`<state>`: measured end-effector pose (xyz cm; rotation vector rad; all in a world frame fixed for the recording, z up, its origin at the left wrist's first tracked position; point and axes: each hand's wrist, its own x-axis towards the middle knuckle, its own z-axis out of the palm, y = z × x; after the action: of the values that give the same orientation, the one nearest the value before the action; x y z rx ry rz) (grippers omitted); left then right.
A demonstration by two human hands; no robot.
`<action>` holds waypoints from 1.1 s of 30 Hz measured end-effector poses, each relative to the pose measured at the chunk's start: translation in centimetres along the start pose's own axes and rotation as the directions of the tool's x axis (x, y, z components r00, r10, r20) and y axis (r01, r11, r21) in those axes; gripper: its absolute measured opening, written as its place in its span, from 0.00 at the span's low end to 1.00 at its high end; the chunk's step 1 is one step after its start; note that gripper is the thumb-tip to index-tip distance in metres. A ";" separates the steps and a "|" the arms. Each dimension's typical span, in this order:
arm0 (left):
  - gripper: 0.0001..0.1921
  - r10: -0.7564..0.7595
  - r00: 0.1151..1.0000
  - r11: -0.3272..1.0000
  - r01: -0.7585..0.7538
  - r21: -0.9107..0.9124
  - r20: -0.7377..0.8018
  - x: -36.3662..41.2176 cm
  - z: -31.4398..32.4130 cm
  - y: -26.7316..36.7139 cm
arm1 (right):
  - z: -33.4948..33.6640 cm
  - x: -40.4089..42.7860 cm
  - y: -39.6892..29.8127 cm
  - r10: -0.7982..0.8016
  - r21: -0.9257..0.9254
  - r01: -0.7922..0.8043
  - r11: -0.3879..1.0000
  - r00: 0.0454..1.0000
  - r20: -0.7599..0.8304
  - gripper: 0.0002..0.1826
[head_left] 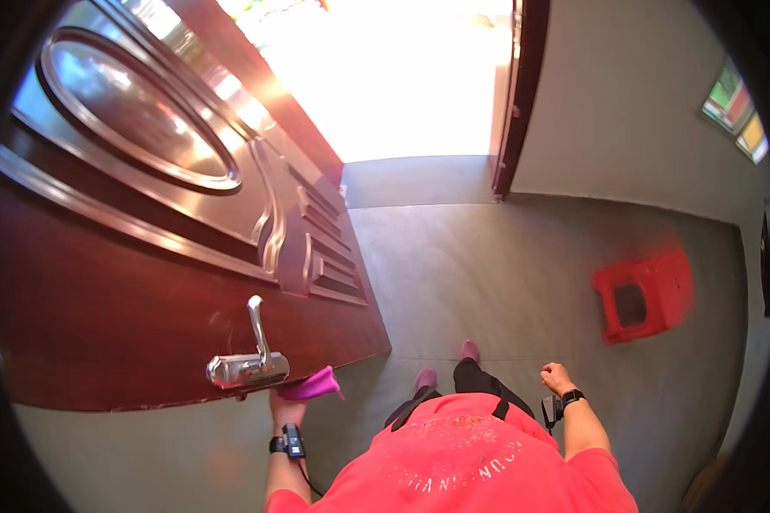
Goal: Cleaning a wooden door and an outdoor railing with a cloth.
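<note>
My left hand [287, 408] grips a purple cloth [314, 385] at the free edge of a dark red panelled door [135, 308]. The door's edge hides part of the fingers. Just above that hand sits a shiny metal lever handle [256, 327] on its rounded plate. My right hand [556, 378] hangs at my side over the floor, its fingers curled in and nothing seen in them. The door stands swung inward, with an oval raised panel [141, 109] on its face.
A red plastic stool [648, 295], slightly blurred, stands on the grey floor [462, 269] to my right. Ahead, the doorway opens onto glaring daylight past a grey threshold [417, 183]. The dark door frame [520, 96] meets a pale wall [616, 109] with a colourful picture [735, 109].
</note>
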<state>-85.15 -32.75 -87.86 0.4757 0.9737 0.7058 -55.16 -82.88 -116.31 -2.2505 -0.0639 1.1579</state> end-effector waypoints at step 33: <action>0.07 0.691 0.039 -0.670 0.409 0.619 0.722 -13.3 17.2 11.5 | -6.6 24.5 -0.9 -0.337 -0.157 0.393 0.906 0.894 0.296 0.16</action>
<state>-78.83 -35.46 -64.21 3.2288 2.0886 1.1661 -34.79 -77.92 -130.69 -2.1199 -0.7230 1.2735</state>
